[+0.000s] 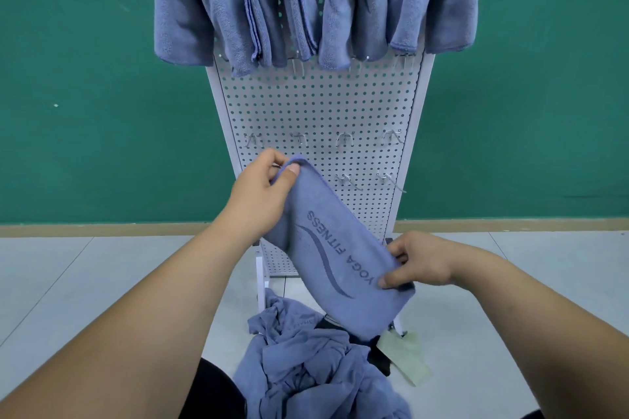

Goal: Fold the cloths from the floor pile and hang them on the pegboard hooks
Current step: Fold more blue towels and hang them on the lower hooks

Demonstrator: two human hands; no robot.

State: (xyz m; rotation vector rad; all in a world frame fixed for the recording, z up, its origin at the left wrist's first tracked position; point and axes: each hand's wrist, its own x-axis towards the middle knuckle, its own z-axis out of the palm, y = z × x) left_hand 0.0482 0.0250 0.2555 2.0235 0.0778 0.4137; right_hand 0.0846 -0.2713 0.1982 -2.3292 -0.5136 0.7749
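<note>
Several crumpled blue-grey cloths lay in a pile [306, 371] on the light floor [85, 282], nearest the person. A pale green scrap [406, 359] and something black [378, 358] sat at the pile's right edge; one cloth in the pile carried faint lettering, too creased to read.

Above the pile, both hands held one folded cloth [340, 265] slanting from upper left to lower right, in front of the lower pegboard. Left hand [262, 194] was clamped on the cloth's upper corner, thumb on top and fingers curled behind. Right hand [420, 262] pinched the lower right edge, thumb on the near face. Print on the cloth read "YOGA FITNESS", upside down from this view, with a dark curved swoosh beside it.

Behind stood the white pegboard [323, 102] on a white frame, with small metal hooks [344, 138] in rows across its middle. Four folded cloths [190, 13] of the same blue-grey hung side by side along the top, covering the upper part of the board. Farthest back were a green wall [85, 78] and a tan strip [102, 230] where it met the floor.
</note>
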